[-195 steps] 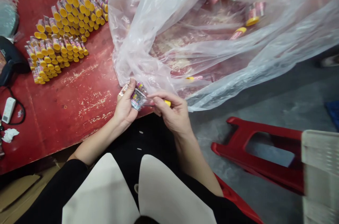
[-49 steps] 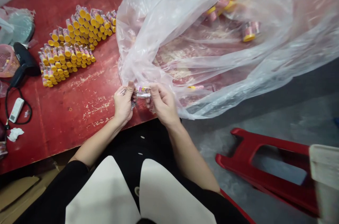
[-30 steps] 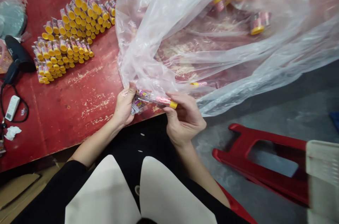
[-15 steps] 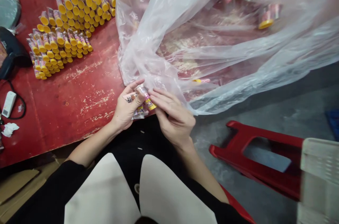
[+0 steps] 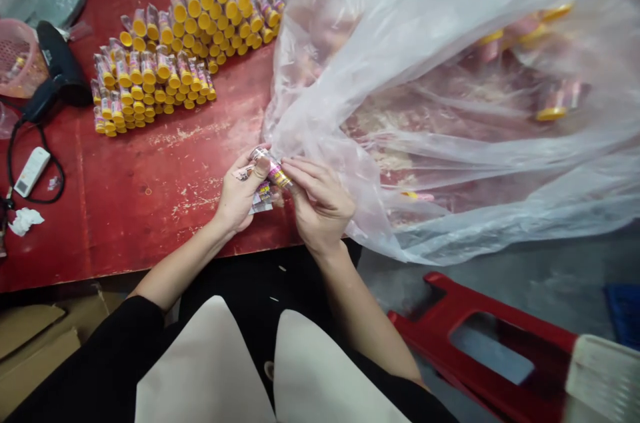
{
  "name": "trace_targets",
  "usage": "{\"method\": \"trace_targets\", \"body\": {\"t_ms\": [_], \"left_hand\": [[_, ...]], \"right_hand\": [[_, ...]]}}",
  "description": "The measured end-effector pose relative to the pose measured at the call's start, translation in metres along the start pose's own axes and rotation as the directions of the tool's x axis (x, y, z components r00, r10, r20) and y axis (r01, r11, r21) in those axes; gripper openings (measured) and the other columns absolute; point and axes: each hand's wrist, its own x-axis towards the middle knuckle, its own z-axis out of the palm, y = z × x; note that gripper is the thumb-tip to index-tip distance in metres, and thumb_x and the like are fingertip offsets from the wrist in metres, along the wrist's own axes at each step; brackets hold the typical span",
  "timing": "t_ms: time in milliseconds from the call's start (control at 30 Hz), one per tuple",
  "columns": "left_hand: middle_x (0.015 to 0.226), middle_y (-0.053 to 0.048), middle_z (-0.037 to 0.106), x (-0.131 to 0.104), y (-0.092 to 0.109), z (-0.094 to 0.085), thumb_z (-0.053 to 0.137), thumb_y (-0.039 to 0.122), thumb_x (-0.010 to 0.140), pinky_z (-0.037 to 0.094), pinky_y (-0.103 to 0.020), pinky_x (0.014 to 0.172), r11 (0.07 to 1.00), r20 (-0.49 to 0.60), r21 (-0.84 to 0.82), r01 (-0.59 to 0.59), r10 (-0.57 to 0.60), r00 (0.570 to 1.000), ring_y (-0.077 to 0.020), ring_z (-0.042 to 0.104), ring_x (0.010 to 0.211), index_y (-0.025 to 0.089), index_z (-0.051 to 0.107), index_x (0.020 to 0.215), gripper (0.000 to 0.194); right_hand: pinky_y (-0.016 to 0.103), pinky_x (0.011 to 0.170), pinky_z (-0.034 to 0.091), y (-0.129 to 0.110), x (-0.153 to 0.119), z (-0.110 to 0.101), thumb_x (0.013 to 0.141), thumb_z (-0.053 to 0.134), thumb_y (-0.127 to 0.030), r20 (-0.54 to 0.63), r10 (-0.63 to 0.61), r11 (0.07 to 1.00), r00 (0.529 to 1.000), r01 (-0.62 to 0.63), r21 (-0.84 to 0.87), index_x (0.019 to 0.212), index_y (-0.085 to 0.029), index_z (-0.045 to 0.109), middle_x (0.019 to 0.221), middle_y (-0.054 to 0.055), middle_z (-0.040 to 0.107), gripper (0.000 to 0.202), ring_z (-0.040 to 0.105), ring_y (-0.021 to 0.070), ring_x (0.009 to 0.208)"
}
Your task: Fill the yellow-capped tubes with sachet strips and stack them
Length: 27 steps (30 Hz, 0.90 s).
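Note:
Near the table's front edge, my left hand [image 5: 236, 195] is closed around a small clear tube with a pink and yellow printed wrap [image 5: 278, 174], its thumb lying over the tube. Flat printed film sleeves [image 5: 263, 198] stick out beneath that thumb, in the same hand. From the right, my right hand [image 5: 324, 204] pinches the tube's lower end with bent fingers, which partly hide it. Just beyond my hands lies a large clear plastic bag [image 5: 310, 103], with several yellow-capped pink tubes [image 5: 553, 106] showing blurred through the film.
Stacked yellow-capped tubes [image 5: 190, 43] form a pile at the back left of the red table [image 5: 125, 210]. Further left are a black hair dryer [image 5: 63, 66], a pink basket [image 5: 20, 53], a white power strip-like block [image 5: 33, 171] and crumpled tissue [image 5: 25, 220]. A red stool [image 5: 480, 303] stands at right.
The view has shifted, so the table's things appear further right. Both hands stay on the tube; its yellow end, plain before, is now largely hidden at my right fingertips.

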Motion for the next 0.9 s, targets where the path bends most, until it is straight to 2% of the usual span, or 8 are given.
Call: {"method": "trace_targets", "body": {"t_ms": [333,433,533,600,667,767,833,900], "left_hand": [[0.083,-0.003,0.075,0.042,0.025,-0.016,0.079,0.035,0.087,0.059,-0.022,0.062,0.993,-0.108,-0.076,0.094,-0.102,0.989,-0.0103,0.069,0.061,0.016,0.073,0.115,0.034],[0.095,-0.009,0.078,0.055,0.029,-0.026,0.068,0.032,0.096,0.061,-0.025,0.073,0.979,-0.142,-0.182,0.089,-0.116,0.983,-0.0170,0.077,0.084,0.013,0.070,0.115,0.027],[0.102,-0.014,0.079,0.054,0.033,-0.040,0.058,0.016,0.100,0.062,-0.028,0.081,0.962,-0.195,-0.259,0.089,-0.142,0.970,-0.0197,0.078,0.095,0.008,0.069,0.107,0.015],[0.105,-0.015,0.079,0.046,0.034,-0.050,0.055,0.011,0.100,0.062,-0.029,0.086,0.960,-0.207,-0.264,0.096,-0.153,0.966,-0.0199,0.078,0.097,0.007,0.069,0.105,0.016],[0.104,-0.013,0.080,0.036,0.034,-0.058,0.057,0.011,0.099,0.063,-0.028,0.085,0.962,-0.212,-0.253,0.105,-0.161,0.964,-0.0183,0.079,0.093,0.009,0.069,0.110,0.016],[0.096,-0.008,0.080,0.023,0.034,-0.066,0.065,0.015,0.096,0.063,-0.020,0.072,0.968,-0.251,-0.222,0.114,-0.170,0.953,-0.0131,0.078,0.079,0.013,0.070,0.109,0.014],[0.089,-0.005,0.079,0.020,0.033,-0.067,0.067,0.017,0.096,0.062,-0.018,0.064,0.972,-0.288,-0.189,0.138,-0.189,0.939,-0.0117,0.076,0.073,0.013,0.071,0.100,0.007],[0.084,-0.005,0.078,0.019,0.029,-0.063,0.068,0.019,0.095,0.062,-0.019,0.060,0.973,-0.284,-0.159,0.167,-0.207,0.936,-0.0121,0.076,0.070,0.013,0.070,0.092,0.007]], "right_hand": [[0.045,0.099,0.061,0.020,0.028,0.044,0.097,0.063,-0.022,0.007,0.024,0.998,1.000,-0.024,-0.051,0.120,-0.032,0.078,0.113,0.003,0.081,0.029,0.076,0.0227,0.108],[0.044,0.100,0.061,0.064,0.068,0.078,0.097,0.061,-0.025,-0.016,0.064,0.997,0.998,-0.065,-0.043,0.118,-0.028,0.078,0.115,0.005,0.081,0.027,0.075,0.0227,0.109],[0.046,0.103,0.059,0.113,0.116,0.132,0.095,0.058,-0.020,0.037,0.137,0.984,0.990,-0.131,-0.123,0.114,-0.024,0.079,0.115,0.005,0.080,0.028,0.074,0.0235,0.109],[0.048,0.105,0.057,0.126,0.137,0.164,0.092,0.057,-0.016,0.118,0.205,0.964,0.972,-0.180,-0.195,0.110,-0.021,0.079,0.115,0.006,0.080,0.028,0.074,0.0246,0.109],[0.048,0.110,0.055,0.118,0.142,0.177,0.090,0.060,-0.014,0.231,0.217,0.957,0.948,-0.161,-0.240,0.108,-0.020,0.078,0.116,0.007,0.080,0.026,0.073,0.0252,0.113],[0.043,0.114,0.052,0.090,0.129,0.143,0.094,0.059,-0.017,0.313,0.083,0.977,0.946,-0.015,-0.214,0.125,-0.023,0.071,0.133,0.005,0.073,0.034,0.067,0.0216,0.126],[0.042,0.111,0.055,0.083,0.119,0.084,0.100,0.051,-0.021,0.212,-0.007,0.972,0.977,0.057,-0.229,0.136,-0.027,0.063,0.140,0.004,0.068,0.038,0.066,0.0194,0.127],[0.044,0.106,0.056,0.095,0.119,0.002,0.103,0.047,-0.022,0.013,-0.029,0.940,1.000,0.031,-0.340,0.132,-0.025,0.064,0.130,0.007,0.070,0.034,0.069,0.0204,0.119]]}}
